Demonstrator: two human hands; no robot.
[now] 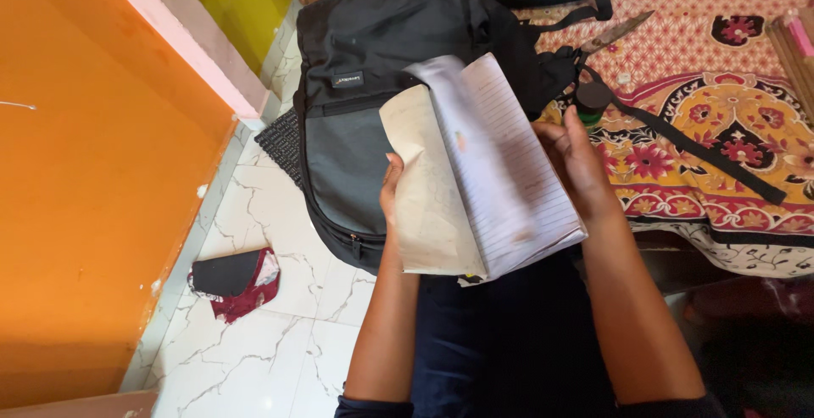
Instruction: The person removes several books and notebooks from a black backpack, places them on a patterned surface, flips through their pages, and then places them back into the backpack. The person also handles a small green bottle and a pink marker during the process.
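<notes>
View from the head camera, looking down. One open notebook (479,172) with ruled pages is held in two hands above the person's lap; it serves here as the landmark. The left hand (391,191) meets the notebook's left edge, thumb on the tan cover, the remaining fingers hidden beneath, so its grip is closed on the notebook. The right hand (578,164) lies along the notebook's right edge, fingers curled over the ruled pages, its grip likewise closed on the notebook. Several pages stand fanned upward at the notebook's far edge.

Counted items: one black and grey backpack (373,87), directly behind and partly under the notebook, touching its far-left corner; one backpack strap (704,151), running away to the right of the notebook across one patterned red bedspread (721,113); one pair of scissors (617,32), well beyond the notebook's far-right corner on the bedspread; one small dark round cap-like object (593,96), just past the right hand, kind unclear; one folded red and black cloth (236,282), well to the left of the notebook on the white marble floor (280,350); one orange wall (85,172) further left.

Edges and room: the bedspread's edge runs just right of the notebook's near corner. Open floor lies left of the notebook, between backpack and cloth. The notebook's near edge overhangs the dark-clothed lap.
</notes>
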